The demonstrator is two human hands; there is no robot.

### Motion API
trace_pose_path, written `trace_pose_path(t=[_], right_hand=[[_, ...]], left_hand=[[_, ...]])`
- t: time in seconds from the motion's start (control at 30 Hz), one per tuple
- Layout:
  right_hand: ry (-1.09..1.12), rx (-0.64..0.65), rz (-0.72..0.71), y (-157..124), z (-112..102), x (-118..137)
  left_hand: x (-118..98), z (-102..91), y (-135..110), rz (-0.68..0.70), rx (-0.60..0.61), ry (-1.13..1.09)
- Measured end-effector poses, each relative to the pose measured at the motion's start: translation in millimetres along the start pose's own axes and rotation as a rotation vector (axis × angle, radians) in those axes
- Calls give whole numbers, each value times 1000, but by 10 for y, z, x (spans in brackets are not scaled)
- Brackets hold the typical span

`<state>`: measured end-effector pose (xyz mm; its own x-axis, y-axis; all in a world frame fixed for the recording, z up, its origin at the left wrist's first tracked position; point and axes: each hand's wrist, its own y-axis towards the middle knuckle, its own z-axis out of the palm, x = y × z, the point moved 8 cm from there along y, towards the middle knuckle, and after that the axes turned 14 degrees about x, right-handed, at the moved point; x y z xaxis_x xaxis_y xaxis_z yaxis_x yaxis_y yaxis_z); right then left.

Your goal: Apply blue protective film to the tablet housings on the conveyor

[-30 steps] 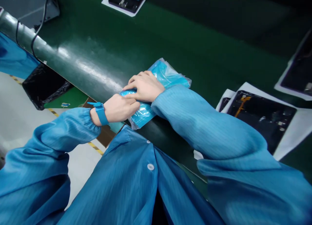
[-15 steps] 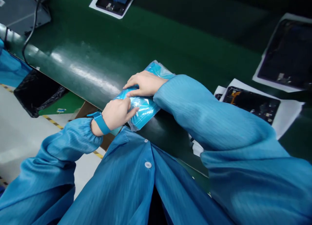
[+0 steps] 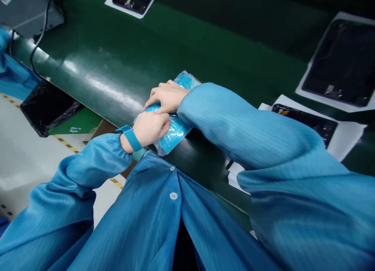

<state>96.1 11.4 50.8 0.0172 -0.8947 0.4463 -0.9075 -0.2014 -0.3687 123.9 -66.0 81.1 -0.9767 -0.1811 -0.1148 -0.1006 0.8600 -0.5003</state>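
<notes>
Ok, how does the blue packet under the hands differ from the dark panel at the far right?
The blue packet is bright and shiny, the dark panel mostly black. The packet is wrapped in clear, crinkled plastic; the panel lies on a white sheet. The left hand and right hand rest on the packet; neither touches the panel. Both things are on the green table.

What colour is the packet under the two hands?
Bright blue, with clear, shiny wrapping; the head view shows the packet best.

A black cable (image 3: pixel 45 23) loops past a grey case (image 3: pixel 25 13).
</notes>
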Motion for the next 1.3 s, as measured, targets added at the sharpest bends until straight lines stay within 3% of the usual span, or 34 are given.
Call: trace_pose_path(t=[0.2, 0.3, 0.4, 0.5, 0.6, 0.73, 0.83, 1.03, 1.17, 1.3], right_hand=[[39, -55, -47, -31, 16, 84], [55, -60, -40, -53, 2, 102], [96, -6, 15, -31, -41, 59], [234, 65, -8, 15, -101, -20], [318, 79, -79, 28, -166, -81], [189, 78, -33, -17, -158, -100], [106, 73, -9, -28, -136, -44], [63, 66, -4, 44, -114, -14], [31, 29, 9, -3, -105, -8], [8, -3, 3, -86, -110, 54]], left_hand=[[-246, 110, -202, 464, -266, 164], [-245, 137, -298, 540, -371, 180], [-120, 129, -300, 349, -345, 103], [106, 140, -302, 42, -190, -80], [214, 123, -331, -107, -69, -211], [136, 64, -262, -69, 37, -197], [72, -3, -192, -26, 17, -178], [123, 20, -67, -134, 46, -251], [39, 12, -37, -146, 4, -167], [-107, 15, -69, 10, -90, -40]])
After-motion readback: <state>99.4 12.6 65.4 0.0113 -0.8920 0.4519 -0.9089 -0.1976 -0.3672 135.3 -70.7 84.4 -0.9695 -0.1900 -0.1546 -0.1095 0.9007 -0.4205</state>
